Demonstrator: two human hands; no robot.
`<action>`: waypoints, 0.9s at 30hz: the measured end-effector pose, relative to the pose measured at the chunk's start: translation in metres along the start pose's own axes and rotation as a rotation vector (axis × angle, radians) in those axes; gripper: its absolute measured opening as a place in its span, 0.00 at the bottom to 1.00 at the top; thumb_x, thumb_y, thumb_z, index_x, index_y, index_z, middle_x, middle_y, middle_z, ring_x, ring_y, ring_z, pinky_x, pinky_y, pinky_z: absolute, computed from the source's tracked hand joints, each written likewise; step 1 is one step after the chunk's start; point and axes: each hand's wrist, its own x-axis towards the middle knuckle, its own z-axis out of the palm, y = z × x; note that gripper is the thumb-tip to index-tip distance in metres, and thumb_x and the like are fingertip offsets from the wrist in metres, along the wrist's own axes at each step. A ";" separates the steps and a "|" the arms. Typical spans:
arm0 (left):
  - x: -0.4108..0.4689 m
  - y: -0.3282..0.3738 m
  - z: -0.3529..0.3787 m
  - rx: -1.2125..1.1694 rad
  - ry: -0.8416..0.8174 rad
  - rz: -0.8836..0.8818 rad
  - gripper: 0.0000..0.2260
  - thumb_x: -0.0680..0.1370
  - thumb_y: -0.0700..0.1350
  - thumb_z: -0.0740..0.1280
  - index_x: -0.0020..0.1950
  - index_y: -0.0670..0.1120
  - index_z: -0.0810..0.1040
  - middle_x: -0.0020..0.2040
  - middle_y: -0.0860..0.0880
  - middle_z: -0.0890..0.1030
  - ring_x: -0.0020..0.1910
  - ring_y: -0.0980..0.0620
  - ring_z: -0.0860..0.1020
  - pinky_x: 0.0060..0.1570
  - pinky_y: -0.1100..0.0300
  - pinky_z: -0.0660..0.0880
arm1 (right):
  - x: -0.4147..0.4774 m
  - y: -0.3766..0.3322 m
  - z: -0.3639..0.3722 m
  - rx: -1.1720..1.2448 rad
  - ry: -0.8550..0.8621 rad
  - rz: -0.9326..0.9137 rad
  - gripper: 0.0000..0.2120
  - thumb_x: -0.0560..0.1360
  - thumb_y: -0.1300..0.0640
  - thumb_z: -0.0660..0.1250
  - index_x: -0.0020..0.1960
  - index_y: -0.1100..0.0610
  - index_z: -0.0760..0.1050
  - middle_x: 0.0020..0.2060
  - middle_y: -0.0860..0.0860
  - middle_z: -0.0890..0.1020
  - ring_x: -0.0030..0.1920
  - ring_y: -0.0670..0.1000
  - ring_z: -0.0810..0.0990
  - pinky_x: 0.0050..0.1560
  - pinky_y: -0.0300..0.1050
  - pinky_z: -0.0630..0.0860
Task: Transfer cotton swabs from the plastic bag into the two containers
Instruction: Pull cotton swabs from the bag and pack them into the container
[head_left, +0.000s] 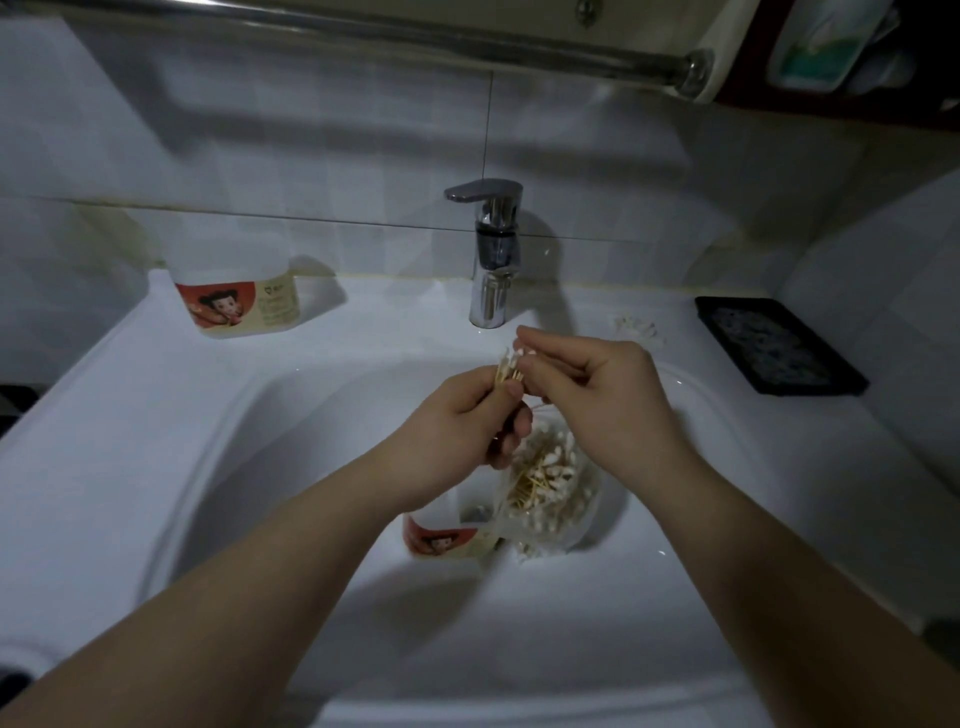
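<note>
Dim, bluish light from upper left. Faucet shadow falls right. Small glints on chrome. Wide-angle bowing at edges; corners soft.

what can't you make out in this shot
Head view only:
- Fill of the white red-labelled container in the sink: mostly hidden by the left hand and clear plastic bag.
- Count of wooden cotton swabs in that grip: too small, fingers cover them.
- Matching container at far left: top washed out white, lid unclear.
</note>
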 end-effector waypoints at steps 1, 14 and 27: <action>0.000 0.001 0.000 -0.007 -0.016 -0.017 0.12 0.87 0.44 0.55 0.56 0.42 0.78 0.35 0.52 0.76 0.30 0.55 0.70 0.32 0.63 0.70 | 0.000 0.000 0.000 -0.026 -0.012 -0.019 0.14 0.78 0.57 0.73 0.61 0.46 0.83 0.52 0.44 0.87 0.53 0.43 0.86 0.59 0.52 0.82; -0.001 0.007 -0.003 -0.366 -0.083 -0.199 0.12 0.86 0.40 0.55 0.45 0.44 0.72 0.34 0.50 0.71 0.32 0.55 0.69 0.35 0.61 0.69 | -0.008 -0.013 -0.006 -0.535 -0.550 -0.172 0.58 0.64 0.42 0.82 0.82 0.43 0.49 0.77 0.38 0.60 0.75 0.36 0.57 0.68 0.28 0.60; -0.002 0.007 0.001 -0.355 -0.051 -0.242 0.12 0.86 0.39 0.56 0.43 0.43 0.71 0.36 0.48 0.74 0.34 0.54 0.74 0.35 0.63 0.75 | -0.007 -0.012 0.000 -0.544 -0.474 -0.200 0.54 0.66 0.41 0.81 0.82 0.44 0.52 0.76 0.36 0.60 0.71 0.33 0.60 0.67 0.25 0.59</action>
